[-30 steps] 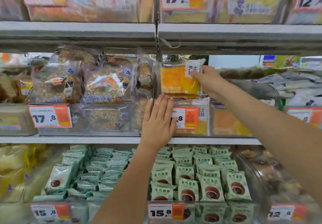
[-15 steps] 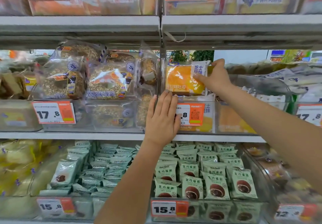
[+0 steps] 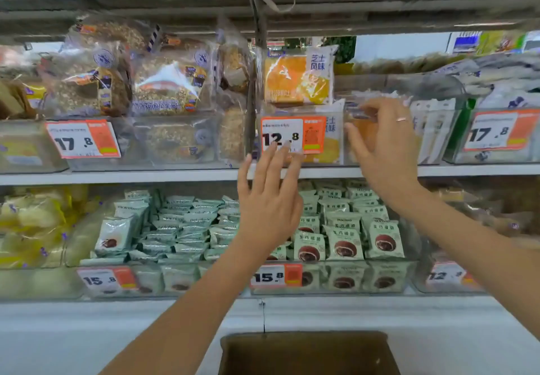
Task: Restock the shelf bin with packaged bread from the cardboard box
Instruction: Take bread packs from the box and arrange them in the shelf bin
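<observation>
Two bare hands were raised in front of a supermarket shelf, seen from a camera worn on the person's head. On the middle shelf, a clear plastic shelf bin [image 3: 339,106] carried a price tag reading 12.8 [image 3: 293,135]. One orange packaged bread [image 3: 298,79] with a white label stood upright in the top of that bin, and more of the same lay beneath it behind the tag. No hand touched that package. The left hand [image 3: 270,196] was held up with its fingers [image 3: 271,155] straight and slightly apart, their tips overlapping the lower edge of the price tag; whether they pressed on it could not be told. The right hand [image 3: 382,152], wearing a ring [image 3: 401,119], was just to the right, its fingers spread and loosely bent in front of the bin's clear front, gripping nothing. To the left of the bin sat seeded bread loaves [image 3: 166,85] in clear bags above a 17.8 tag [image 3: 83,139]. On the shelf below lay many small green packets of chocolate-filled cakes [image 3: 344,240] behind a 15.8 tag [image 3: 276,276]. At the bottom of the view, the open cardboard box [image 3: 306,351] sat well below both hands, its inside dark.
</observation>
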`<act>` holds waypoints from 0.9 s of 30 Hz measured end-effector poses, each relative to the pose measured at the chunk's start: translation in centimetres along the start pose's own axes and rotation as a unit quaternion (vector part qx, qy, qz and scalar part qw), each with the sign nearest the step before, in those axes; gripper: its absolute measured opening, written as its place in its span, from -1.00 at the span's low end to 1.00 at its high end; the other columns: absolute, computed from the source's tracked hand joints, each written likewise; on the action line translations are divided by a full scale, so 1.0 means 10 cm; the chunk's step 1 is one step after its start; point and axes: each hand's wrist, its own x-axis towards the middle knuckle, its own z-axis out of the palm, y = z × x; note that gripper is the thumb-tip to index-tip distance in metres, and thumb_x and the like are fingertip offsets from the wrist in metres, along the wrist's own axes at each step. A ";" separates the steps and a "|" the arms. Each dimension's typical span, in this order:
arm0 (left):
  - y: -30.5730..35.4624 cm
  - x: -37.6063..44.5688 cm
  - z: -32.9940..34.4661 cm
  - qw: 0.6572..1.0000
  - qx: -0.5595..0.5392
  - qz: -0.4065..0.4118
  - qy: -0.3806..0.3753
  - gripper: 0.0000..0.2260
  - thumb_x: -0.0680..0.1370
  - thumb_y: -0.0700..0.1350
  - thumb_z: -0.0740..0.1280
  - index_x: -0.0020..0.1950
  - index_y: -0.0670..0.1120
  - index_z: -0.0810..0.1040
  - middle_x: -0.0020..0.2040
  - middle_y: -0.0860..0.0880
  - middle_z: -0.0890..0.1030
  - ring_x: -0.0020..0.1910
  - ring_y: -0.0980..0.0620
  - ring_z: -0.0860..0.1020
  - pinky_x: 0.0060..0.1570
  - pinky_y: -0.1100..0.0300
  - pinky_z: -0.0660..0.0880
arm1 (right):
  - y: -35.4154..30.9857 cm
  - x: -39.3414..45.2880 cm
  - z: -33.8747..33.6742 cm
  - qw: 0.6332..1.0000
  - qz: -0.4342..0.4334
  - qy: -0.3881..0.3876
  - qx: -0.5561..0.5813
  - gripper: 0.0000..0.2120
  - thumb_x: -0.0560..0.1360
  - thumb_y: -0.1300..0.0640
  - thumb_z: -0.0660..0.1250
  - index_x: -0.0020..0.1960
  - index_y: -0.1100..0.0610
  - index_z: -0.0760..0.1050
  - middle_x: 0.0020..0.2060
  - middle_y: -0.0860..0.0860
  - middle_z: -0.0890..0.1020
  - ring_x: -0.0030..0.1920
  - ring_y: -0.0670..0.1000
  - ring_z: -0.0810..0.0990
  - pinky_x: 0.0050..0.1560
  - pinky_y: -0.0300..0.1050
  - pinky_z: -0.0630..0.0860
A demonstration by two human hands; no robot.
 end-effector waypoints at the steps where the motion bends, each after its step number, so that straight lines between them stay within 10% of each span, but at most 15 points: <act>1: 0.10 -0.18 -0.05 0.999 -0.028 0.018 -0.005 -0.64 0.46 -0.16 0.21 0.27 -0.11 0.43 0.24 -0.17 0.54 0.24 -0.14 0.43 0.16 -0.08 0.36 | -0.01 -0.21 -0.02 1.000 -0.014 0.006 -0.005 -0.75 0.55 0.08 0.28 0.12 0.24 0.43 -0.02 0.17 0.51 0.00 0.13 0.44 -0.02 -0.08 0.31; 5: 0.39 -0.98 -0.11 0.983 -0.081 0.065 -0.154 -0.77 0.41 -0.13 0.22 0.05 -0.12 0.47 -0.03 -0.11 0.58 -0.07 -0.12 0.49 -0.14 0.06 0.30 | 0.01 -1.25 -0.05 0.997 -0.065 -0.028 -0.032 -0.84 0.52 0.12 0.28 0.01 0.21 0.44 -0.17 0.14 0.56 -0.13 0.07 0.43 -0.11 -0.05 0.33; 10: 0.63 -2.04 -0.22 0.909 -0.101 0.033 -0.404 -0.78 0.38 -0.09 0.31 -0.01 -0.11 0.55 -0.13 -0.06 0.60 -0.13 -0.09 0.56 -0.18 0.10 0.45 | 0.14 -2.64 0.00 0.947 -0.083 -0.291 -0.108 -0.78 0.51 0.05 0.21 -0.04 0.17 0.54 -0.19 0.09 0.62 -0.16 0.14 0.60 -0.18 -0.05 0.46; 13: 0.69 -2.55 -0.37 0.819 -0.105 -0.045 -0.562 -0.76 0.54 -0.06 0.21 0.19 -0.09 0.42 0.09 -0.05 0.55 0.11 -0.09 0.49 0.03 0.04 0.42 | 0.21 -3.29 0.01 0.868 0.020 -0.482 -0.119 -0.76 0.56 0.03 0.24 0.17 0.12 0.46 0.00 0.06 0.60 0.03 0.12 0.58 -0.06 -0.02 0.50; 17: 0.68 -3.05 -0.48 0.751 -0.142 -0.250 -0.594 -0.84 0.59 -0.02 0.18 0.13 -0.03 0.40 0.02 0.00 0.53 0.02 -0.01 0.51 -0.04 0.03 0.52 | 0.34 -4.03 0.09 0.703 0.222 -0.664 -0.122 -0.59 0.57 0.00 0.23 0.35 0.07 0.22 0.22 0.09 0.45 0.20 0.15 0.45 0.07 0.06 0.46; 21: 0.66 -3.41 -0.47 0.676 -0.117 -0.320 -0.654 -0.81 0.58 -0.07 0.19 0.18 -0.03 0.40 0.07 -0.02 0.55 0.05 -0.06 0.53 -0.05 0.06 0.51 | 0.40 -4.54 0.20 0.567 0.356 -0.736 -0.103 -0.40 0.50 -0.02 0.31 0.43 0.08 0.13 0.28 0.15 0.41 0.22 0.19 0.47 0.16 0.10 0.48; 27: 0.63 -3.82 -0.46 0.606 -0.092 -0.454 -0.646 -0.78 0.59 -0.12 0.22 0.23 -0.06 0.46 0.07 -0.07 0.60 0.00 -0.08 0.58 -0.03 0.02 0.57 | 0.25 -4.94 0.42 0.473 0.401 -0.783 -0.055 0.07 0.45 -0.09 0.41 0.51 0.11 -0.38 0.38 0.20 0.33 0.26 0.18 0.46 0.20 0.00 0.48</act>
